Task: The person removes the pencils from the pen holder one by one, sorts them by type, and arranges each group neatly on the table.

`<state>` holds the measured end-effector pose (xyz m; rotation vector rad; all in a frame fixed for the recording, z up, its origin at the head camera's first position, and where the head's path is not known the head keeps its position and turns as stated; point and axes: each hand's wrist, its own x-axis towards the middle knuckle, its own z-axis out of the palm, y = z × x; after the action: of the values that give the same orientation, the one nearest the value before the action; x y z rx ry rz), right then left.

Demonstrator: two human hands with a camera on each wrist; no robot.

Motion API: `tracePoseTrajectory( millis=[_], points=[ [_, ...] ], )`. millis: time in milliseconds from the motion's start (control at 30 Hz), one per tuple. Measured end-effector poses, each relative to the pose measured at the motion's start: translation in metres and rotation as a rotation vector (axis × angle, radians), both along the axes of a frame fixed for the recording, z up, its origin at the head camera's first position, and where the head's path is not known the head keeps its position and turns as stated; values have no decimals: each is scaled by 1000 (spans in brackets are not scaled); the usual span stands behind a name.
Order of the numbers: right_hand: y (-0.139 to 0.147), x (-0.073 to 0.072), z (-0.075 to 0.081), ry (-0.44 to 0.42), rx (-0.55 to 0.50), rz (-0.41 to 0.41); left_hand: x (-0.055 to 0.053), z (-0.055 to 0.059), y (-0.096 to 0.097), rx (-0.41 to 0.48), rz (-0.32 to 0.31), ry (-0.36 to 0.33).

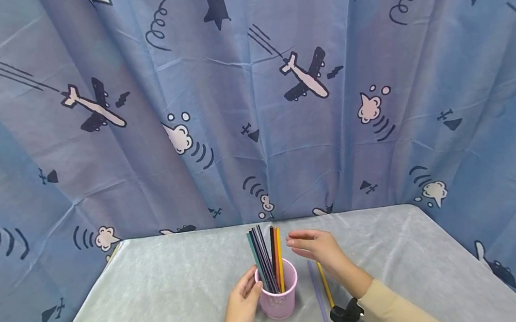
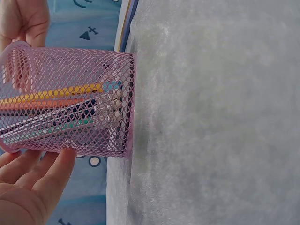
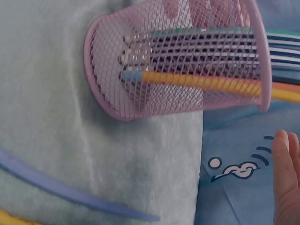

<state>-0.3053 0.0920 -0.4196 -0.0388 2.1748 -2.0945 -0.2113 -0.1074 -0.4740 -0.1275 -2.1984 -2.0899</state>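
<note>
A pink mesh pencil cup (image 1: 278,304) stands upright on the table, with several pencils (image 2: 51,98) in it: green, dark striped, black, orange and yellow. My left hand (image 1: 242,301) holds the cup's left side, thumb nearer me and fingers farther back; in the left wrist view its fingers (image 2: 51,173) press against the mesh. To the right of the pencil tops, my right hand (image 1: 317,246) hovers with fingers extended toward them, holding nothing and apart from the cup. Beneath the right arm lie a purple pencil (image 1: 319,300) and a yellow pencil (image 1: 324,281).
A pale grey cloth covers the table (image 1: 167,289). Behind it hangs a blue curtain (image 1: 239,157) printed with planes and stars. A black strap device (image 1: 346,313) sits on the right wrist, over part of the yellow pencil.
</note>
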Motion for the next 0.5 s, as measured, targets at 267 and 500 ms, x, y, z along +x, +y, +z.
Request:
tracePoseTrajectory(
  millis=[267,500],
  points=[
    [-5,1,5,25,-5,59,-2,2,-1,1,-4,5],
    [-8,1,2,34,-9,103,1,0,0,-4,-13,16]
  ],
)
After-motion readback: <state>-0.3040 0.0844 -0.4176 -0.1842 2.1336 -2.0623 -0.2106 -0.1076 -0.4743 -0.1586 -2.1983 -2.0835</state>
